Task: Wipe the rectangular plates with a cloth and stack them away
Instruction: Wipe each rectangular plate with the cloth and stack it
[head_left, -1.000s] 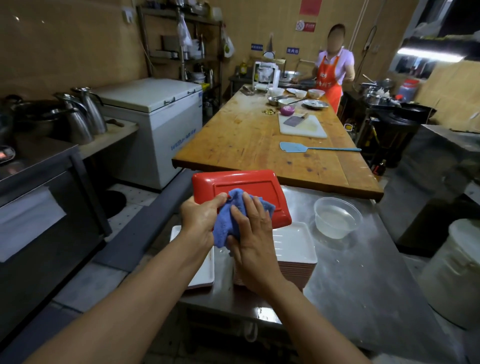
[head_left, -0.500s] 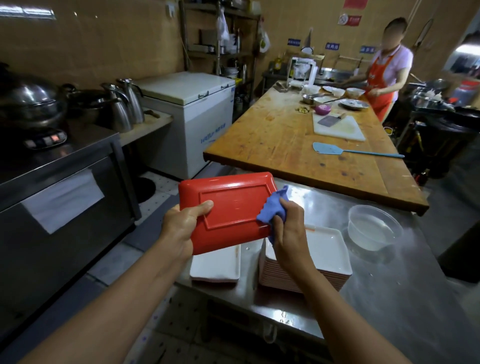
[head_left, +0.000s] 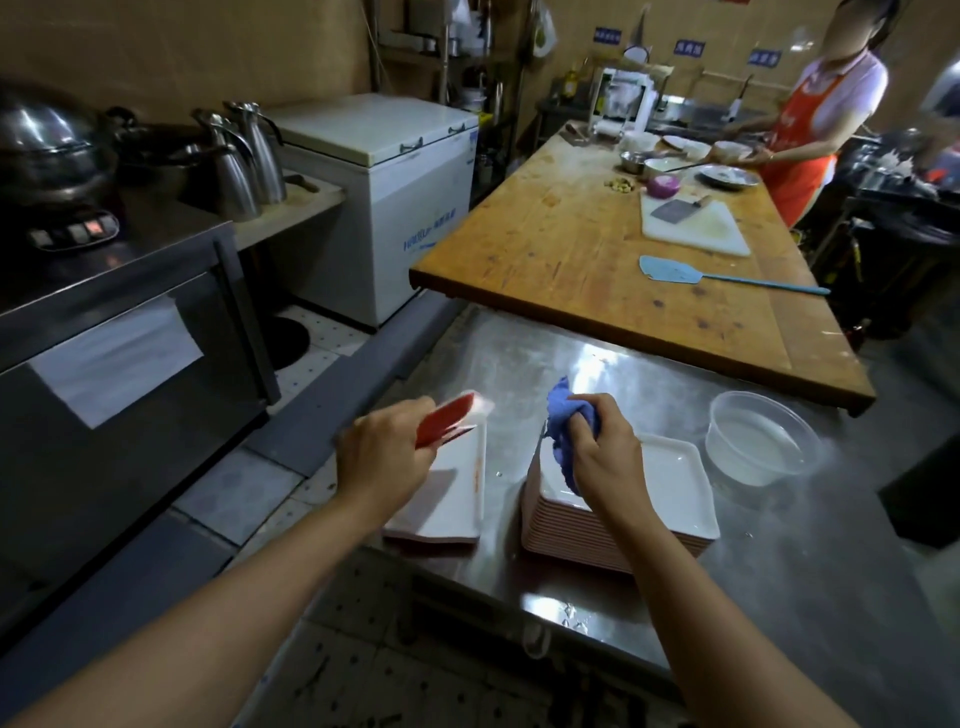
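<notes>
Red plate (head_left: 445, 419), blurred and tilted on edge, gripped in left hand (head_left: 382, 457) over short white stack (head_left: 452, 499) at near counter (head_left: 779, 597) edge. Fingers curled round its lower end. Blue cloth (head_left: 569, 423) bunched in right hand (head_left: 605, 454), fingers pinching it, above taller stack (head_left: 670, 488). Farther right, clear tub (head_left: 761, 436) held water.

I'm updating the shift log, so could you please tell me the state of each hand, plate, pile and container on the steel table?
Left hand: grips the red plate.
Red plate: tilted, blurred, over the short pile.
Right hand: grips the blue cloth.
Blue cloth: bunched, above the tall stack.
Short pile: white side up, on the steel table.
Tall stack: white side up.
Clear tub: upright, lidless.
</notes>
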